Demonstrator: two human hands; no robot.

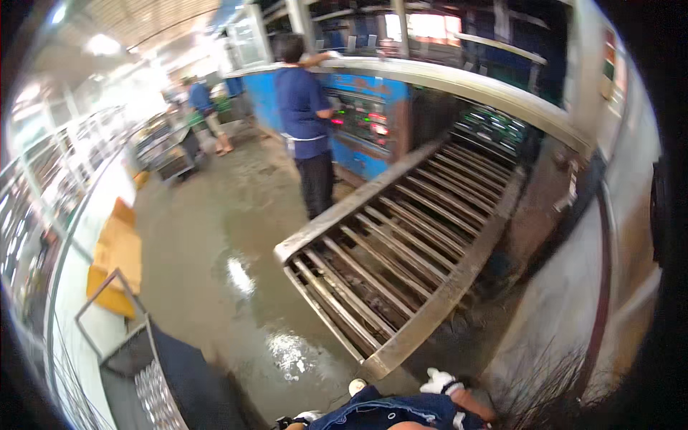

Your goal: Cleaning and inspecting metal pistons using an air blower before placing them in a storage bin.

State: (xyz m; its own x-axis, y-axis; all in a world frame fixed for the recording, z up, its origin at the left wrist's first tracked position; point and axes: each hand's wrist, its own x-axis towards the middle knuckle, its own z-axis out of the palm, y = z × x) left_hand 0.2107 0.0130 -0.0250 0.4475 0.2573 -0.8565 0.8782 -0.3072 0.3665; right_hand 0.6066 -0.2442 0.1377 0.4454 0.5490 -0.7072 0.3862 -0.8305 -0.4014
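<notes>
My right hand (438, 383), in a white glove, is low in the head view, just beyond the near end of the roller conveyor (390, 350). Its fingers look loosely apart and I see nothing in them. Of my left hand (309, 416), also in a white glove, only a small part shows at the lower edge; its fingers are hidden. The conveyor is a worn metal frame with several bare rollers, slanting away to the far right. Neither hand visibly touches it.
A person in a dark blue shirt (302, 100) stands at a blue machine (358, 163) with lit controls. Farther back is another person (201, 97). At left are a black cart (188, 369) holding shiny pieces and yellow panels (117, 247). The floor (244, 193) is wet.
</notes>
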